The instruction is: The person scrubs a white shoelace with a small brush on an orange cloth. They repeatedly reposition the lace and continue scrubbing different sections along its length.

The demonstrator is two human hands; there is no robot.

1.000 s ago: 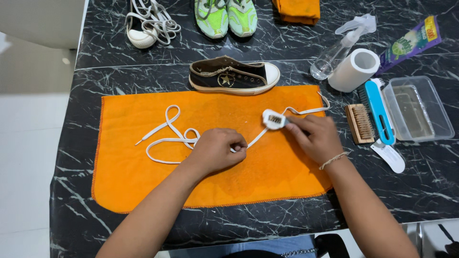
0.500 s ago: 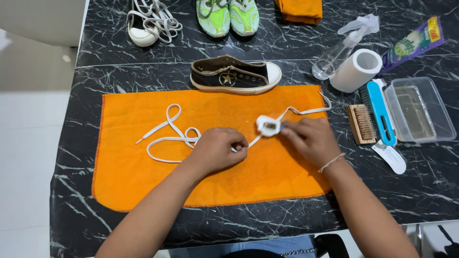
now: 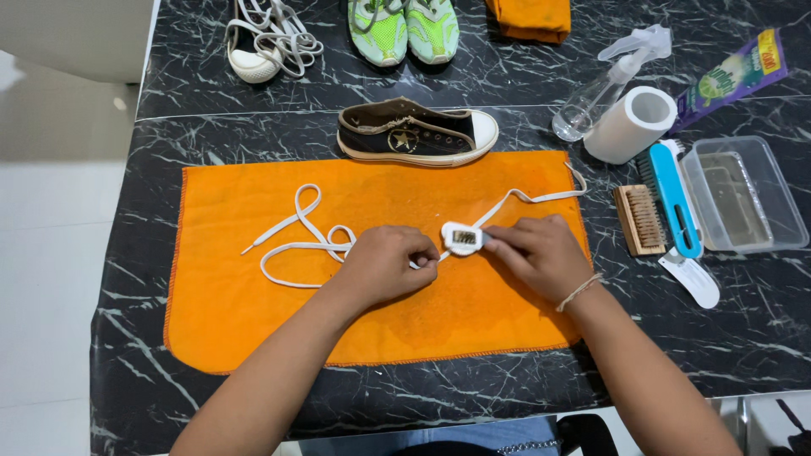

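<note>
Bare hands: two, a left hand point(image 3: 384, 266) and a right hand point(image 3: 541, 253).
Small white oval brush: one point(image 3: 462, 238), between the two hands.
White flat shoelace: one loose lace point(image 3: 296, 236) on the cloth.
Orange cloths: two, a large flat orange cloth point(image 3: 253, 321) and a folded orange cloth point(image 3: 528, 17) at the far edge.
Shoes: four, namely one dark low canvas sneaker point(image 3: 418, 133), two neon green running shoes point(image 3: 405, 29), and one white shoe with loose laces point(image 3: 266, 42).
Other brushes: two, a wooden bristle brush point(image 3: 639, 219) and a blue-handled brush point(image 3: 673, 198).
Clear spray bottle: one point(image 3: 604, 84).
White paper roll: one point(image 3: 632, 124).
Clear plastic box: one point(image 3: 743, 194).
Purple tube: one point(image 3: 735, 76).
Black marble counter: one point(image 3: 507, 84).
</note>
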